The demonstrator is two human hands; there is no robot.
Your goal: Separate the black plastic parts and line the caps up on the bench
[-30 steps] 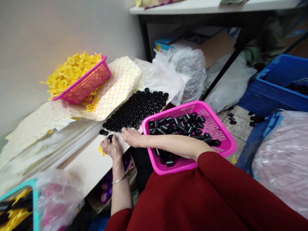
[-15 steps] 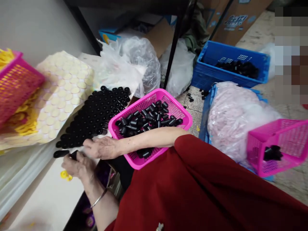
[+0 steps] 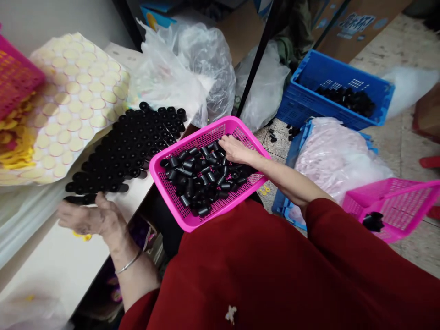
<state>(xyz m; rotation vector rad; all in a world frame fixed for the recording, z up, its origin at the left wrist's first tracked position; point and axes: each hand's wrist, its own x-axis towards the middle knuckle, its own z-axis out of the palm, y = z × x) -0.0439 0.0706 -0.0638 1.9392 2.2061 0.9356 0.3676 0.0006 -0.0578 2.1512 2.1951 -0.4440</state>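
Note:
My left hand [image 3: 87, 219] is over the white tabletop [image 3: 51, 261], its thumb and fingers spread along a short row of black cylindrical pieces [image 3: 80, 199]. Thumb and fingertips seem to touch these pieces without closing round one. Beyond it stands a dense block of upright black cylinders [image 3: 118, 149]. My right hand [image 3: 235, 149] reaches into a pink basket [image 3: 190, 224], its fingers drawn together among loose black cylinders [image 3: 195, 183]. Whatever its fingertips pinch is hidden. Small yellow pieces [image 3: 82, 236] lie just below my left hand.
A sheet with pale round shapes [image 3: 74, 96] covers the table's far left, near another pink basket [image 3: 17, 73] and yellow pieces [image 3: 15, 142]. Clear plastic bags [image 3: 206, 64] bulge behind. To the right are a blue crate [image 3: 340, 105], a pinkish bagged load [image 3: 330, 160] and a tipped pink basket [image 3: 395, 197].
My right hand has left the table beside my left hand and moved right into the pink basket. My left hand's fingers have opened out around the short row of black pieces. The view has shifted slightly.

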